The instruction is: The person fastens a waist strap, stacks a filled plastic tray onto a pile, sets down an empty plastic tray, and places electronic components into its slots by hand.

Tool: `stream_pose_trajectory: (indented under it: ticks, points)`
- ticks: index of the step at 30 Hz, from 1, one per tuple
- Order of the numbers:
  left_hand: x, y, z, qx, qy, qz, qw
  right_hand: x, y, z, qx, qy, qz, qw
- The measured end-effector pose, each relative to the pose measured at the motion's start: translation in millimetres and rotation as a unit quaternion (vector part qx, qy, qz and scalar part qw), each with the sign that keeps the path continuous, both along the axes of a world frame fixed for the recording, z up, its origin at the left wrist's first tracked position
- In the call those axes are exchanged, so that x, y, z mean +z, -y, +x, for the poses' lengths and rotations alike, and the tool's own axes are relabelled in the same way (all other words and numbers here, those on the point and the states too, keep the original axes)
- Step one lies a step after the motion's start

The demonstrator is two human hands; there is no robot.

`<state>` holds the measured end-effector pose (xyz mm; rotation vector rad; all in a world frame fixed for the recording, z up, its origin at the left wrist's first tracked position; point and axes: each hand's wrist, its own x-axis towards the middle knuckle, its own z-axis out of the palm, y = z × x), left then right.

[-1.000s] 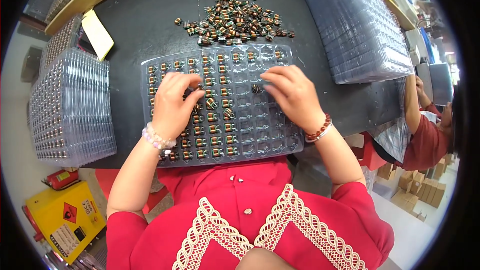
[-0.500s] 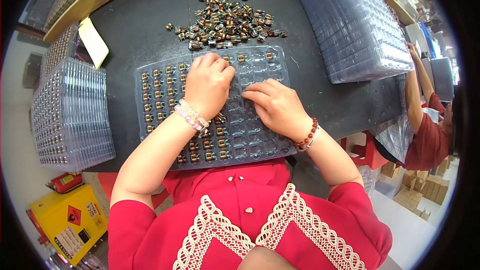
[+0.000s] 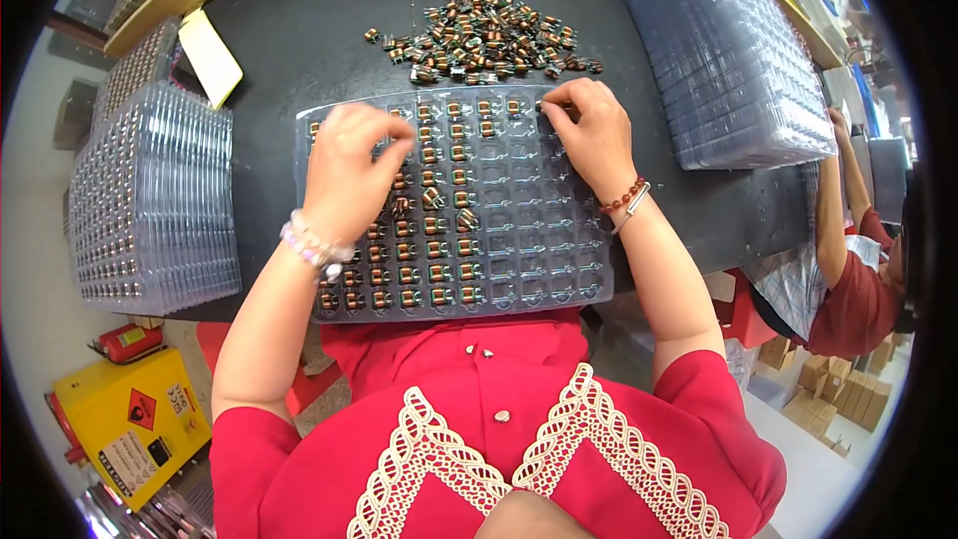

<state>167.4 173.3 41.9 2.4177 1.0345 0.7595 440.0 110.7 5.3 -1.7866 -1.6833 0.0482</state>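
A clear plastic tray with rows of pockets lies in front of me. Small copper-wound coils fill pockets on its left and middle; most pockets on the right hold none. A few coils sit crooked, such as one tilted coil. My left hand hovers over the tray's left part, its fingers curled and smeared by motion. At the far right corner, my right hand has thumb and forefinger pinched together on a small coil, mostly hidden by the fingertips. Beyond the tray lies a loose heap of coils.
Stacked clear trays stand on both sides: a left stack and a taller right stack. A yellow card leans behind the left stack. A co-worker's arm shows at far right. A yellow cabinet stands lower left.
My hands have moved apart: the left went left from the tray's middle, the right went to the far right corner. Tilted coils now show in the middle rows. The whole view has shifted slightly.
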Motion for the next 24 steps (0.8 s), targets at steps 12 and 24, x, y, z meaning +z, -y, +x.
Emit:
stream_pose_trajectory:
  ticks: [12,24]
  points:
    - [-11.2,39.6,-37.2,-0.058,-0.047,-0.059,0.995,8.3,1.1,-12.0,-0.055,0.011,-0.056,0.997]
    - [-13.9,25.5,-23.0,0.058,0.357,-0.458,0.812,18.9,59.7,-85.2,0.273,0.069,-0.098,0.955]
